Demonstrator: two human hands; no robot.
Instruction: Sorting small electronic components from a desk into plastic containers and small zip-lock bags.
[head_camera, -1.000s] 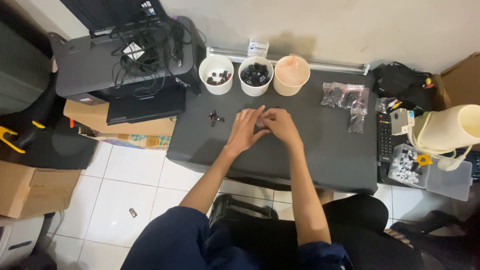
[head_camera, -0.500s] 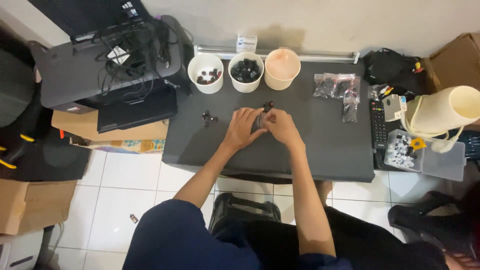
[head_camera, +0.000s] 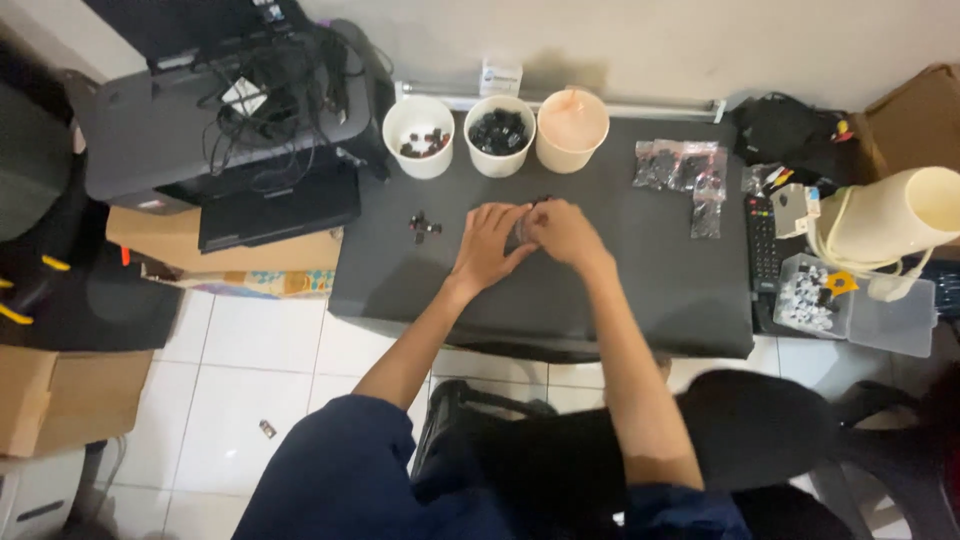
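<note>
A small dark part is sitting at the frame's centre over the dark bench, pinched between the left hand and right hand, fingers curling closed around it.

Table: matt dark grey top, smooth, no shine. Three cups at far edge: two white, one pale peach, look like smooth paper or thin plastic, cannot tell which. Small parts in the white cups: black, slightly glossy plastic. Bags right of cups: clear glossy film. Clear plastic box, far right. Floor tiles: white, glossy. Cardboard box, near left: brown, matt. Printer: dull grey plastic.
</note>
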